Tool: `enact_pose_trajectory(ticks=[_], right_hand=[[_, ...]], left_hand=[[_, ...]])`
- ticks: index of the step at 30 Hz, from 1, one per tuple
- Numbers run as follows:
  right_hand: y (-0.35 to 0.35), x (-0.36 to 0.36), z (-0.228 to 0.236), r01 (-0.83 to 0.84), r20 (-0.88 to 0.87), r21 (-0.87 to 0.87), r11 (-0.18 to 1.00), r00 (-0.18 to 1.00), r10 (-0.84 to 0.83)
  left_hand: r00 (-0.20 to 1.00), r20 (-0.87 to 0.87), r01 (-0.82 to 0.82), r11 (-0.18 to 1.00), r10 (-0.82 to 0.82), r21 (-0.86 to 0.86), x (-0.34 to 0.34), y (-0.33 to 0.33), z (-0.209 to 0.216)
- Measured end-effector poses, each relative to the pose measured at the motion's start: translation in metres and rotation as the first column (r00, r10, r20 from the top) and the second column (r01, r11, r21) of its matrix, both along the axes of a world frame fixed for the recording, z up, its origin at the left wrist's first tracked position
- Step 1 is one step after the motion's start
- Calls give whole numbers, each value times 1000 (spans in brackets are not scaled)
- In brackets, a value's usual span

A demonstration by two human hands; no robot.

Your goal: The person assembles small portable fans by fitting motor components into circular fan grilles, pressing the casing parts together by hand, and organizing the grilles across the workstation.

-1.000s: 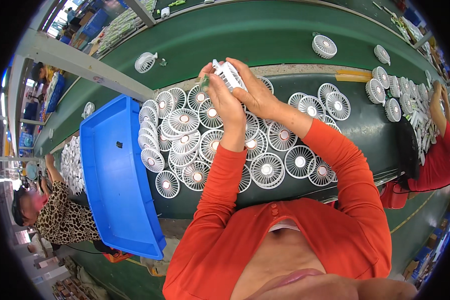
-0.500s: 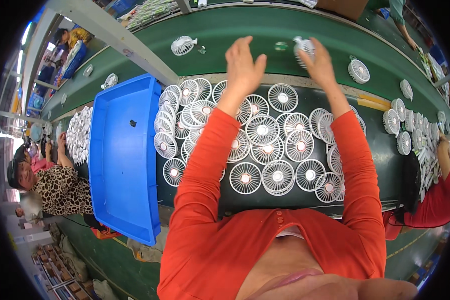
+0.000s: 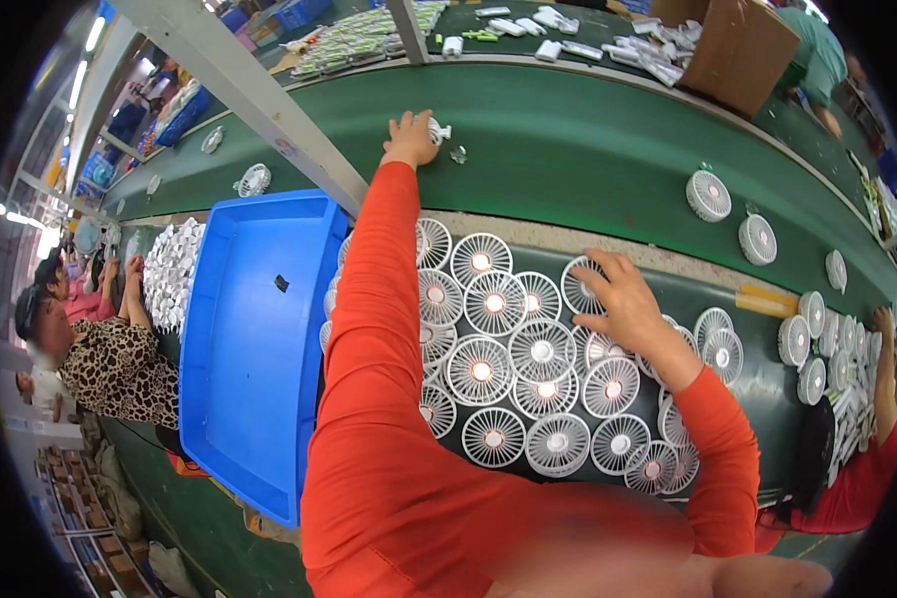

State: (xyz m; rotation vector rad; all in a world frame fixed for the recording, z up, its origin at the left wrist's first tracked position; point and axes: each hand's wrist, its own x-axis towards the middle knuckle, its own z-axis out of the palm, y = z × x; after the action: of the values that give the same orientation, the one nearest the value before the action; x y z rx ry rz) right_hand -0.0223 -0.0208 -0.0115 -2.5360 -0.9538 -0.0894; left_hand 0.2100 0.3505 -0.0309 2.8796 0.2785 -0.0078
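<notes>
My left hand (image 3: 407,143) reaches far over the green conveyor belt, its fingers closed round a small white fan (image 3: 440,131) that is mostly hidden under them. Beside that fan lies a small clear piece (image 3: 458,154). Closer in, my right hand (image 3: 625,302) bends over a round white fan grille (image 3: 574,287) at the back of the dark table. Its thumb and fingers lie at opposite edges of this grille. Several similar round grilles (image 3: 542,344) are spread and overlapped in front of me, some with shiny copper-toned centres.
A blue tray (image 3: 254,369) stands at the left with a small dark scrap inside. White fans (image 3: 709,195) lie on the belt. A metal post (image 3: 239,95) slants beside the tray. Co-workers sit on both sides; a cardboard box (image 3: 740,55) stands beyond the belt.
My left hand has moved left to the fan on the belt. My right hand has let go of a fan there and come back to a grille on the table. The view has shifted.
</notes>
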Motion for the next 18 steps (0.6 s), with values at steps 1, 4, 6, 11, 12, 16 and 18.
enact_pose_trajectory(ticks=[1,4,6,11,12,16,18], right_hand=[[1,-1,4,4,1,-20,1000,1000,-4],[6,1,9,1,-22,-69,998,1000,-3],[6,4,11,-19,-50,-72,997,999,16],[-21,31,4,333,-627,416,847,779,2],[-27,40,-5,533,-740,559,636,667,92],[-3,36,32,561,-622,783,270,688,374],[7,32,44,523,-590,807,274,712,381]], left_hand=[[999,36,27,1000,-27,-15,2,2,1],[995,83,59,998,-59,10,-2,4,3],[990,126,68,997,-64,-28,-14,-5,5],[999,-6,-8,-53,-47,-999,-64,-52,36],[992,7,-31,-293,-130,-956,-74,-62,39],[979,90,-58,-676,-182,-735,-134,-103,51],[961,217,-24,-830,-173,-557,-154,-121,44]])
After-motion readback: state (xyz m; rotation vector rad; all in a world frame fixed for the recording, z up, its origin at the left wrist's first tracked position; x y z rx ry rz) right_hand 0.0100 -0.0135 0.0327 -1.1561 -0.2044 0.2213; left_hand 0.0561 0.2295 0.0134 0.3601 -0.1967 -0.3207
